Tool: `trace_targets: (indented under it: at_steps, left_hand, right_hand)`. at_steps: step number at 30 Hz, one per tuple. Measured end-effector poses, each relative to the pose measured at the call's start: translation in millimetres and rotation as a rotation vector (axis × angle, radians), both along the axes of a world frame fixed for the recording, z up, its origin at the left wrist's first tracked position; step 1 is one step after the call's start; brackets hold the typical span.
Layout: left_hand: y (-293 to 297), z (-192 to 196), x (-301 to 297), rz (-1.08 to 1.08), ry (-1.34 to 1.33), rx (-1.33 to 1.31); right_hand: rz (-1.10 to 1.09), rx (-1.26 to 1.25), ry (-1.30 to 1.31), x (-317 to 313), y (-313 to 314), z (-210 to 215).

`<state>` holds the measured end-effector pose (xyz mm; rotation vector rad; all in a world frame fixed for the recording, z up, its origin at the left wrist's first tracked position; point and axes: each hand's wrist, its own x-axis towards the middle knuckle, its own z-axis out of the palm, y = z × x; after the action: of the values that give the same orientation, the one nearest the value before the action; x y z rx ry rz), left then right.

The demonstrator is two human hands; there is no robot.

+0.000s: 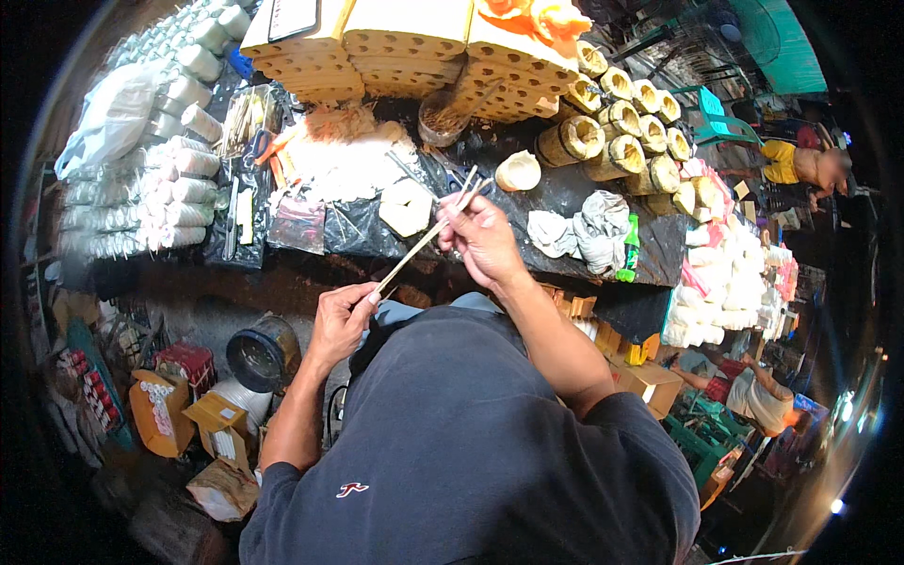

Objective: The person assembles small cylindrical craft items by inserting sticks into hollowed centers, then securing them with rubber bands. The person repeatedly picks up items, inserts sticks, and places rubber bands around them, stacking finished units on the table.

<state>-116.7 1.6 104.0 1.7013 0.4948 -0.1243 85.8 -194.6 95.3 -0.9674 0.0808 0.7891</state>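
Note:
Two thin, pale wooden sticks (411, 254) run slantwise between my hands, in front of my chest near the table edge. Their lower ends are pinched in the fingers of my left hand (341, 322). My right hand (482, 240) grips them close to the upper ends, where the tips cross and spread slightly. Just beyond the sticks lies a flat, pale hexagonal piece (406, 208) on the black table cover (363, 240). A pale round cylinder (518, 171) stands past my right hand, with a dark-handled pair of scissors (459, 179) to its left.
Stacked yellowish blocks with holes (405, 71) line the far side. Hollow cylinders (621, 122) are piled at right, near a grey cloth (603, 224) and green bottle (631, 250). White thread spools (188, 202) fill the left. Cardboard boxes (160, 414) stand below; people (810, 165) are at right.

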Motion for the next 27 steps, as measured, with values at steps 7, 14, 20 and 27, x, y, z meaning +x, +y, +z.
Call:
trace_targets:
  at_steps: [7,14,20,27]
  left_hand:
    - [-28.0,-4.9,15.1,0.007,0.128,-0.18]
    - [-36.2,-16.6,12.0,0.065,0.127,-0.332]
    - [-21.0,-18.9,14.0,0.037,0.128,-0.289]
    - [25.5,-46.3,13.6,-0.118,0.181,-0.203]
  right_hand:
    - [-0.048,0.178,-0.13,41.2,-48.2,0.1]
    - [0.076,0.058,-0.359,63.9,-74.2,-9.6]
    - [0.161,-0.424,-0.701,59.9,-76.7,-10.8]
    - [0.318,-0.691,-0.731,39.1,-76.0,-14.8]
